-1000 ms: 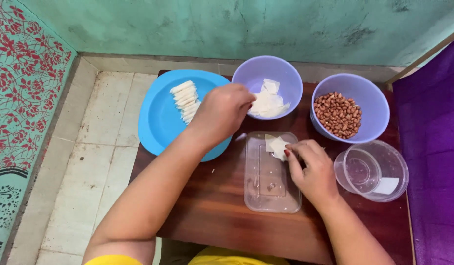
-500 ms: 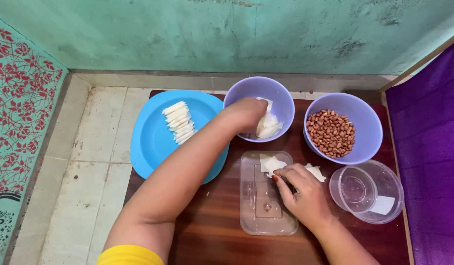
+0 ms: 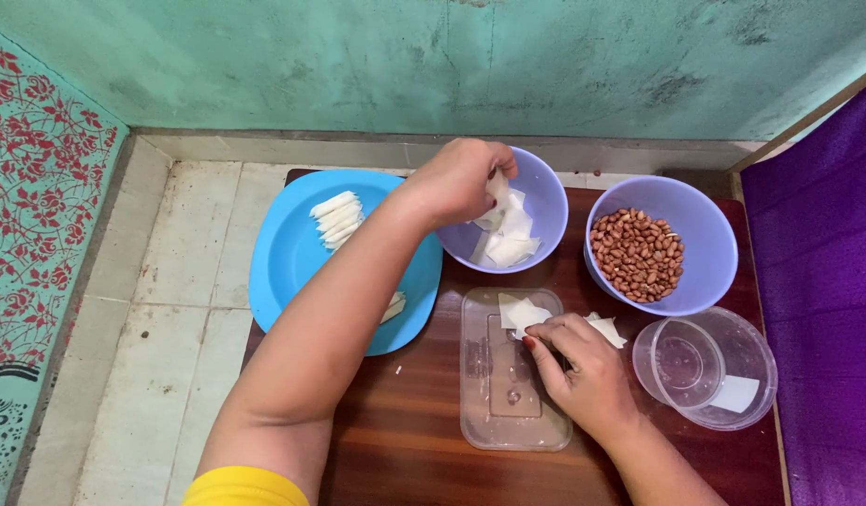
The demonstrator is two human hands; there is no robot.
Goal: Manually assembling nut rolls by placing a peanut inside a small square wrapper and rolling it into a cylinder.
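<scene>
Pinching a white sheet [image 3: 496,187] with left hand [image 3: 461,180] over the sheet bowl [image 3: 545,201] at 12 o'clock. Pressing a folded sheet [image 3: 519,314] on clear lid [image 3: 508,412] with right hand [image 3: 583,370]. Nut bowl [image 3: 704,272] at 2, blue plate [image 3: 283,253] with rolls [image 3: 337,217] at 10.

Counted: two purple bowls [image 3: 522,201] [image 3: 704,253], one blue plate [image 3: 283,253], one clear lid [image 3: 508,375], one clear tub [image 3: 704,365], two hands [image 3: 456,183] [image 3: 583,370].

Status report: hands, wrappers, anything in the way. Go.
Left hand in the purple bowl, pinching a white sheet. Right hand pressing a sheet piece onto the clear lid. Nothing in between.
</scene>
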